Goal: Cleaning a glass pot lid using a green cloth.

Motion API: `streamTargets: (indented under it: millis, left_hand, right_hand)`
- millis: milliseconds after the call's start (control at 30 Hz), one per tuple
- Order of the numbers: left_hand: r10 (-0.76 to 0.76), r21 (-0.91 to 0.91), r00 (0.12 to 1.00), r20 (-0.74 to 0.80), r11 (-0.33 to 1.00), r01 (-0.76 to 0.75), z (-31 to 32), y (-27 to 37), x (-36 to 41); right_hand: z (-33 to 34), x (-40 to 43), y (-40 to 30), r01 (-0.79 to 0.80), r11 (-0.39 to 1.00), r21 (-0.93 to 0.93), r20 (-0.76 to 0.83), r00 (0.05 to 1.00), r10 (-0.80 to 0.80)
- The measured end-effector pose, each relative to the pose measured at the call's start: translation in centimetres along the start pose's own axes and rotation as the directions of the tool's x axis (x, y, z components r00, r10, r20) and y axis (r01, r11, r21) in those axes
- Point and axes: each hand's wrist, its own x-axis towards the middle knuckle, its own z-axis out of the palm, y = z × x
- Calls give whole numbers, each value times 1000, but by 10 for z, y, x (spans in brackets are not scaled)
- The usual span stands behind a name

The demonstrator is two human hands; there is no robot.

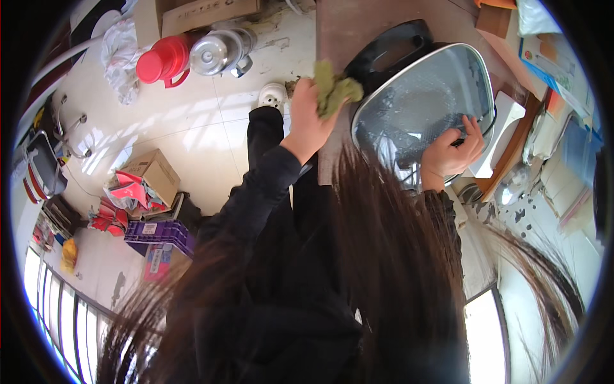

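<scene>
My left hand [307, 117] grips a crumpled olive-green cloth [331, 93] above the edge of a brown tabletop [331, 158]. To its right is a rounded-square glass lid [412, 103] with a pale metal rim, its pane marked with droplets or smears. My right hand [453, 151] holds the lid near its dark knob [458, 142], which the fingers partly hide. Behind the lid, on the tabletop, is a black pan-like vessel [355, 74] with a thick black handle [422, 31]; the lid hides much of it.
Cardboard boxes [511, 45] and a white plastic piece [503, 127] stand right of the lid. On the tiled floor at left are a red jug [163, 60], a clear container [211, 55], a carton [156, 175] and a purple crate [158, 233]. Long hair hangs across the lower view.
</scene>
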Motion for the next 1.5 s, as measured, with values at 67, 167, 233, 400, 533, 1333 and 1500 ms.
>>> streamTargets:
  millis: [67, 167, 233, 400, 533, 1333, 1500]
  left_hand:
    - [102, 19, 994, -35, 995, -101, 14, -5, 18]
    - [238, 17, 968, -83, 971, -237, 34, -31, 39]
    - [333, 48, 937, -106, 943, -330, 38, -37, 38]
    - [238, 125, 971, 2, 964, -236, 21, -45, 3]
    - [98, 89, 993, 70, 991, -104, -4, -47, -28]
    - [321, 34, 924, 207, 942, -335, 7, -34, 9]
    - [-342, -176, 893, 292, 899, 402, 0, -13, 21]
  right_hand:
    - [-2, 4, 0, 21, 1000, -1, 6, 1000, -21]
    - [-2, 4, -1, 29, 1000, -1, 16, 999, -29]
    - [-1, 6, -1, 69, 997, 21, -17, 998, -68]
    - [-1, 3, 2, 95, 995, -21, -27, 995, -96]
    - [-3, -6, 2, -1, 1000, 22, 24, 1000, 1]
    - [-6, 2, -4, 6, 1000, -23, 8, 1000, -5]
    - [-2, 1, -1, -20, 999, -35, -15, 1000, 19]
